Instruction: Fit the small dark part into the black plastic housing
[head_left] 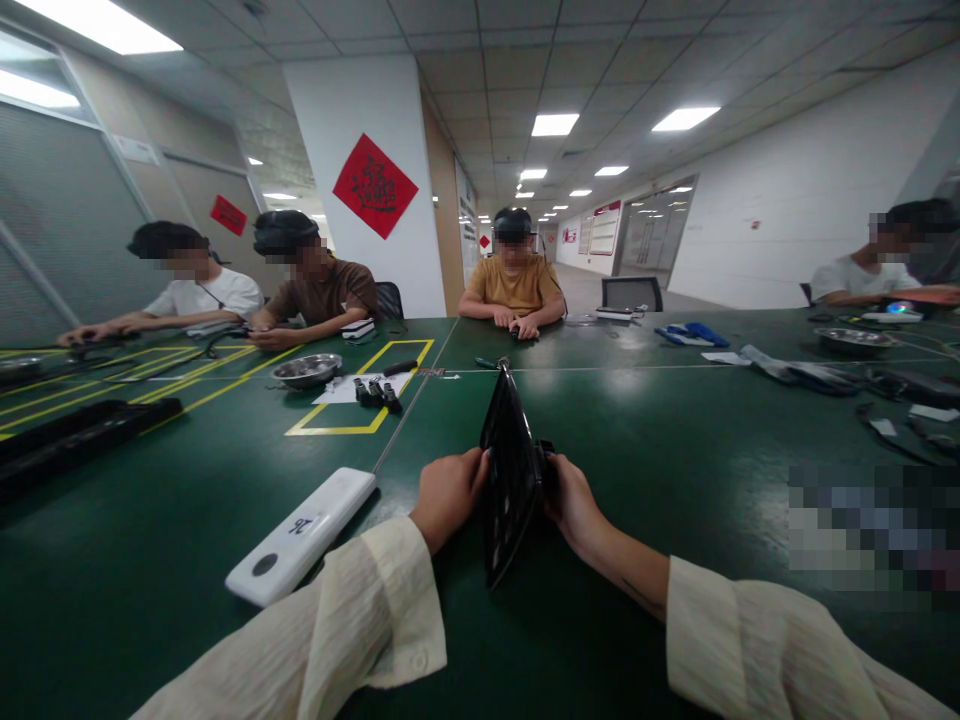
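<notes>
A thin, glossy black panel [514, 480] stands on edge above the green table, seen nearly side-on between my hands. My left hand [450, 492] is closed on its left side, the thumb against the surface. At the panel's right side, the fingers of my right hand [576, 500] are closed around a small black part [547, 447]. Whether that part is joined to the panel I cannot tell. The panel hides some of the fingers. A long white device [304, 535] with dark marking lies left of my left hand.
On the green table [675, 440], a metal bowl [307, 370] and several black clips [377, 393] lie ahead to the left. Long black trays [82, 435] are at far left. Cables and bags [799, 372] lie to the right. Several people sit around the table.
</notes>
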